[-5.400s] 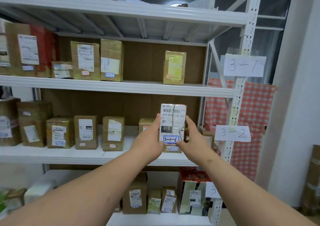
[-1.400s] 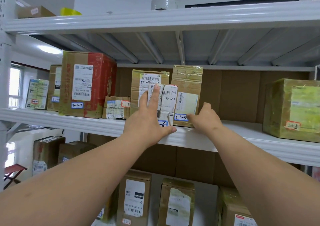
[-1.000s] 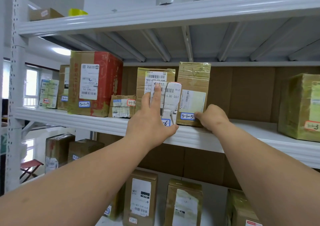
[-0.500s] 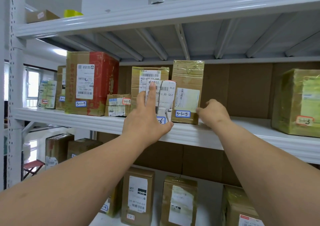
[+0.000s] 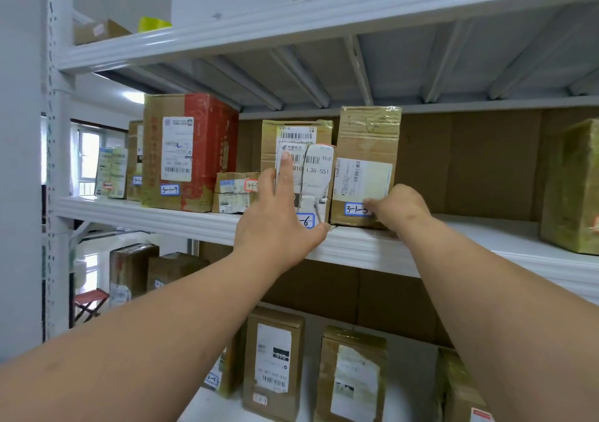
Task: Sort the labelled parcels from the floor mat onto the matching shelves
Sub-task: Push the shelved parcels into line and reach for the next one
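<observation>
Parcel: white-labelled parcel (image 5: 316, 183), centre frame, on shelf (image 5: 356, 246).
Left hand (image 5: 278, 220): straight fingers pressing it; push flush.
Right hand (image 5: 400, 206): curled against 3-1-5 box (image 5: 366, 165); steady it.

small white-labelled parcel marked "-6" (image 5: 316, 181) | upright | on white metal shelf (image 5: 363, 246) front edge | touching tall brown box "3-1-5" (image 5: 368, 149)

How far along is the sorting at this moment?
Done: several tagged boxes stand on the shelf, including the red box tagged 3-1-9. In hand: the white parcel sits at the shelf edge, the left hand flat against it, the right hand on the 3-1-5 box. Left: the floor mat is out of view, so cannot tell.
</observation>
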`<state>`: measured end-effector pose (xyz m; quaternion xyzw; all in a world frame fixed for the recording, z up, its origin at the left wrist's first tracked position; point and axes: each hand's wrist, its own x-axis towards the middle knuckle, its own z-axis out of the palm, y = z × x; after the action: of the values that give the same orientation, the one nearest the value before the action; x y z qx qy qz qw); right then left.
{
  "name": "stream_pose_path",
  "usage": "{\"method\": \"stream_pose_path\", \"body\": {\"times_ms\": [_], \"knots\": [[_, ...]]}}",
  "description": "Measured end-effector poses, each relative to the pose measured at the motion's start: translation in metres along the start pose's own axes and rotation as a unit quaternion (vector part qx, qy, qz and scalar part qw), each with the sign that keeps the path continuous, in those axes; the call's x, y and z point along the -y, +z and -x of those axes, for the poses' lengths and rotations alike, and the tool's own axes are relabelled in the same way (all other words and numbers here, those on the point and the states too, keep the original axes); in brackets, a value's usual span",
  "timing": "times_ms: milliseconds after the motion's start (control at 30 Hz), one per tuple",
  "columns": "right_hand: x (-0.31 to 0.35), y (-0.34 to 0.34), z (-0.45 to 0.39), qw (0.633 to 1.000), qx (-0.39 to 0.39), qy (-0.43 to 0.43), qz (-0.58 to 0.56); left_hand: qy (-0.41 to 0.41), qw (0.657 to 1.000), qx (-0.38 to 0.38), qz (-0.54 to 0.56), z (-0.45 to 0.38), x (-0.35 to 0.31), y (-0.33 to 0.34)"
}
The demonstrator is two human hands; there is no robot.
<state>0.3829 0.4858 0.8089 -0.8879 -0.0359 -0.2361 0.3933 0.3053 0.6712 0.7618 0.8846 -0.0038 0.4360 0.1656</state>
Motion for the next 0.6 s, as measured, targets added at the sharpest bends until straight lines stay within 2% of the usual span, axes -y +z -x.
{"method": "stream_pose_path", "body": {"times_ms": [333, 600], "knots": [[-0.004, -0.001, -0.001, 1.0, -0.02, 0.002, -0.015, -0.006, 1.0, -0.005, 0.006, -0.001, -0.001, 0.004], [-0.027, -0.032, -0.001, 0.999, -0.04, 0.027, 0.005, -0.004, 1.0, 0.003, 0.013, -0.001, -0.021, 0.012]]}}
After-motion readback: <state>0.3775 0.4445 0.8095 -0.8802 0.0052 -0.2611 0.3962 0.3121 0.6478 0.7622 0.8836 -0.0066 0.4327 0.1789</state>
